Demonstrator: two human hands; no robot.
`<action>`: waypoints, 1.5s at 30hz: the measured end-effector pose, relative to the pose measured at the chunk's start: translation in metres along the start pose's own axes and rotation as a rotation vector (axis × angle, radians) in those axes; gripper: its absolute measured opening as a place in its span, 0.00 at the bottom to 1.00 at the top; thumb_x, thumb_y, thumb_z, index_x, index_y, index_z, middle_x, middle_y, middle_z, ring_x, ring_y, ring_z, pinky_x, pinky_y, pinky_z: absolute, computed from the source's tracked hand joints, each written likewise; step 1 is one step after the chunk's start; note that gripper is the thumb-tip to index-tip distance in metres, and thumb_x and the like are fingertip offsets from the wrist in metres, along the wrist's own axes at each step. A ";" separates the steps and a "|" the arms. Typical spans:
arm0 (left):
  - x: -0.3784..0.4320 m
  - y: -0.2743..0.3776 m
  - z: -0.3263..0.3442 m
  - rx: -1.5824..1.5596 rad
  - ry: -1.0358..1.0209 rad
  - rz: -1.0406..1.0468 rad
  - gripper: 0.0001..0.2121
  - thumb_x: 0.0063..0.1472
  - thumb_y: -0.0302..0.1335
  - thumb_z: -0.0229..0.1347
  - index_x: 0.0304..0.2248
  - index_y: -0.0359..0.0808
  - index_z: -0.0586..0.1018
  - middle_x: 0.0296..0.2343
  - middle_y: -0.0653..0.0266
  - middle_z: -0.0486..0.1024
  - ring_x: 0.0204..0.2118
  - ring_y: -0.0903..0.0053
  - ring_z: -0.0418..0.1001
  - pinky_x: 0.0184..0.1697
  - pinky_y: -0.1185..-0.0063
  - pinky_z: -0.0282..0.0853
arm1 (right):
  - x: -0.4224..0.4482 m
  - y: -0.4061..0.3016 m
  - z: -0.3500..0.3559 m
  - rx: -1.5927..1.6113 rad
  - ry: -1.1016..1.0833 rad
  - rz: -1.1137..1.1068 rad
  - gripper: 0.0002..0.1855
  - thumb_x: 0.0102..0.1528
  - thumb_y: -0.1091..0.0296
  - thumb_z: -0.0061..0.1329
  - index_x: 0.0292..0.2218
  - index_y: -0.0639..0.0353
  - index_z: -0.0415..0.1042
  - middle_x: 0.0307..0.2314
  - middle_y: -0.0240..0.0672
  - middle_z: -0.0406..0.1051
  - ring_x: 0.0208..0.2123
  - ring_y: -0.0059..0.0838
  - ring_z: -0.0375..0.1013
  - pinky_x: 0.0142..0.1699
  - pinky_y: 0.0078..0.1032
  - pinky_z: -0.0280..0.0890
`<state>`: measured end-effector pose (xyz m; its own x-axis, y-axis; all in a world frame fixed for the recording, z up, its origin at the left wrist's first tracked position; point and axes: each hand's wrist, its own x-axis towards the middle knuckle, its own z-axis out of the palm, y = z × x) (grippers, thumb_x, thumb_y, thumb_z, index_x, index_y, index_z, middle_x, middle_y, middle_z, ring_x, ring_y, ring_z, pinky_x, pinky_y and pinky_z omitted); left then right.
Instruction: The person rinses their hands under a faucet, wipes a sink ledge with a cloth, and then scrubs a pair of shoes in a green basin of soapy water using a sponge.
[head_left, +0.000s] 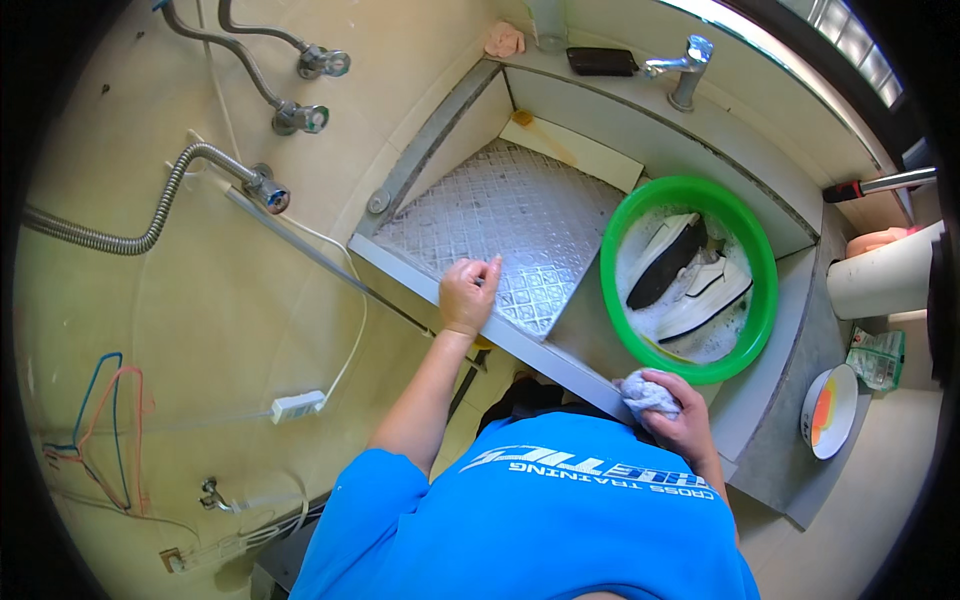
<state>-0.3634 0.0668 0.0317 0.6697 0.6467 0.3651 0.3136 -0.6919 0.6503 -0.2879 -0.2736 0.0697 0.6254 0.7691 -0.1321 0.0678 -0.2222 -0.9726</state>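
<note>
My right hand (679, 416) grips a bunched, pale wet cloth (649, 395) beside the rim of a green plastic basin (765, 322). Inside the basin, two white shoes lie in sudsy water: one shoe (667, 259) is on its side with the dark sole showing, the other (705, 296) is next to it. My left hand (469, 294) hovers at the front edge of the sink, over the ribbed washboard slab (517, 225). Its fingers are curled, and whether something small is between them cannot be told.
A chrome faucet (686, 71) stands at the sink's back ledge, with a dark brush or soap dish (602, 61) beside it. To the right are a white bowl (830, 412) and a green packet (876, 358). Metal hoses and valves (298, 118) line the left wall.
</note>
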 end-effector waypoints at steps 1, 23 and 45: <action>0.000 -0.001 -0.001 -0.029 0.001 0.004 0.15 0.51 0.32 0.55 0.13 0.34 0.70 0.14 0.59 0.66 0.18 0.65 0.65 0.22 0.72 0.59 | 0.013 -0.005 0.008 -0.011 -0.036 -0.030 0.27 0.38 0.70 0.53 0.43 0.57 0.68 0.38 0.40 0.68 0.42 0.34 0.66 0.48 0.26 0.59; 0.058 0.021 -0.017 -1.426 -0.695 -0.387 0.28 0.49 0.21 0.55 0.49 0.36 0.59 0.40 0.61 0.68 0.41 0.75 0.69 0.45 0.78 0.65 | 0.126 -0.098 0.101 0.322 0.096 -0.082 0.30 0.53 0.70 0.44 0.55 0.57 0.50 0.51 0.39 0.53 0.47 0.30 0.62 0.43 0.23 0.65; 0.200 0.210 0.181 -0.723 -0.251 0.812 0.31 0.40 0.19 0.58 0.47 0.39 0.64 0.43 0.55 0.62 0.48 0.62 0.60 0.50 0.70 0.57 | 0.013 -0.008 0.058 -0.744 1.134 0.498 0.10 0.41 0.64 0.52 0.15 0.54 0.66 0.11 0.31 0.62 0.17 0.34 0.63 0.21 0.31 0.55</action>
<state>-0.0420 -0.0068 0.1210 0.6402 -0.0525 0.7664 -0.6902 -0.4772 0.5439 -0.3255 -0.2271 0.0652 0.9486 -0.2826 0.1424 -0.1769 -0.8468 -0.5017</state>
